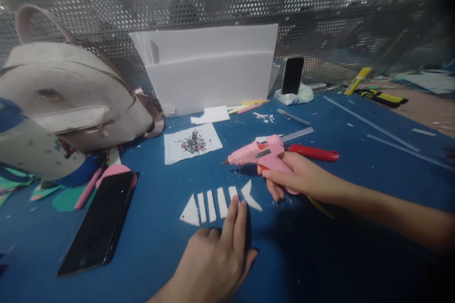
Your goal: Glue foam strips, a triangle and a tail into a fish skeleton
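Note:
My right hand (295, 175) is wrapped round the handle of a pink glue gun (261, 154); its nozzle points left and a clear glue stick (298, 134) sticks out of its back. White foam pieces lie in a row like a fish skeleton: a triangular head (191, 211), several narrow strips (211, 206) and a forked tail (250, 196). With two fingers stretched out, my left hand (220, 255) touches the rightmost strip (233, 192), partly covering it. It grips nothing.
Coloured crumbs lie on a white paper (168, 151). Red-handled pliers (313, 152) rest behind the glue gun. A phone (99, 222), bottle (39, 151) and backpack (71, 90) stand left. White boards (213, 75) lean at the back; a yellow-black cutter (382, 97) lies right.

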A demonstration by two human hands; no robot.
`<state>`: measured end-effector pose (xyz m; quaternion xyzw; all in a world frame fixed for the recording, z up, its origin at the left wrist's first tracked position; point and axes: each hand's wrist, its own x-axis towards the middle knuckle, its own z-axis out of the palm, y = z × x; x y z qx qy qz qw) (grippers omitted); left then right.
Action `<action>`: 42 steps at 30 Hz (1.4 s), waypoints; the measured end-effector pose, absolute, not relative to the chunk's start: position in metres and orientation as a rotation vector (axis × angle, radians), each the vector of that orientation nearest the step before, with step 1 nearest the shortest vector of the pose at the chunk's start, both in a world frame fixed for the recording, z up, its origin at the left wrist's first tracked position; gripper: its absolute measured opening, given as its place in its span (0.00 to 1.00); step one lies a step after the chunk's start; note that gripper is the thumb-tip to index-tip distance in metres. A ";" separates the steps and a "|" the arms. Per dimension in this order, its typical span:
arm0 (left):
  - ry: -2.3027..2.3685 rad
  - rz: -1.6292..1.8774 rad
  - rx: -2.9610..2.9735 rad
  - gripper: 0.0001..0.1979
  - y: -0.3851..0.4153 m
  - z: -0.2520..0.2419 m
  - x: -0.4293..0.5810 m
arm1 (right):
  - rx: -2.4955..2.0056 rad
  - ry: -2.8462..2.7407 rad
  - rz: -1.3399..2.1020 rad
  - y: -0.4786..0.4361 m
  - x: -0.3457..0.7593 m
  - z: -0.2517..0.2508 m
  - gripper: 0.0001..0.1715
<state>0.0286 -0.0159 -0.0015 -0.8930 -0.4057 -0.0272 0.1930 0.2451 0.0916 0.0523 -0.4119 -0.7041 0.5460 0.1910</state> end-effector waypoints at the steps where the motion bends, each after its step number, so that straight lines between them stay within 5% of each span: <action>1: -1.137 -0.093 -2.490 0.29 -0.015 -0.001 0.030 | -1.149 -1.976 1.523 0.092 0.245 0.052 0.21; 19: -1.022 -0.156 -2.384 0.21 -0.006 0.004 0.045 | -1.187 -1.778 1.674 0.082 0.247 0.022 0.24; 29: -0.974 -0.118 -2.343 0.19 -0.004 0.007 0.052 | -1.121 -1.865 1.450 0.089 0.238 0.032 0.15; 42: -0.966 -0.100 -2.346 0.20 -0.003 0.009 0.058 | -1.192 -1.862 1.448 0.087 0.236 0.030 0.21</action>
